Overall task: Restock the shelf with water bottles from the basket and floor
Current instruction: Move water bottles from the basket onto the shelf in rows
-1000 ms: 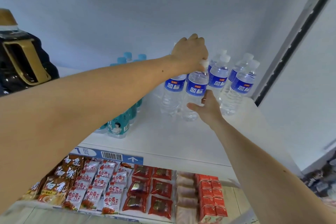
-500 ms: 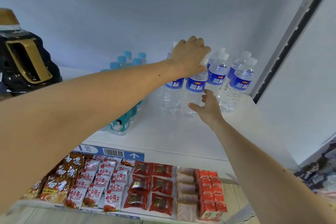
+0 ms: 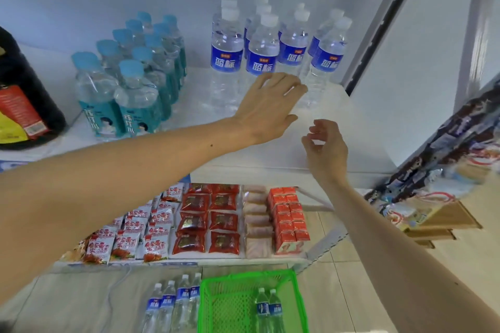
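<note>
Both hands empty: left hand [image 3: 267, 108] spread, right hand [image 3: 326, 147] loosely curled, before the blue-label bottles [image 3: 263, 54]; a careless sweep could topple them.

Both arms reach forward: the left hand [image 3: 266, 108] spreads relaxed fingers, the right hand [image 3: 326, 147] loosely curled, empty.

Shelf up top, basket and spare bottles down on the floor

Blue-labelled clear water bottles [image 3: 262, 54] stand at the white shelf's [image 3: 338, 143] back right, teal-capped bottles [image 3: 130, 81] left of them. Snack packets [image 3: 205, 222] fill the tier below. On the floor, roughly four bottles [image 3: 173, 303] lie left of the green mesh basket [image 3: 216, 305], two bottles [image 3: 267, 308] in it.
</note>
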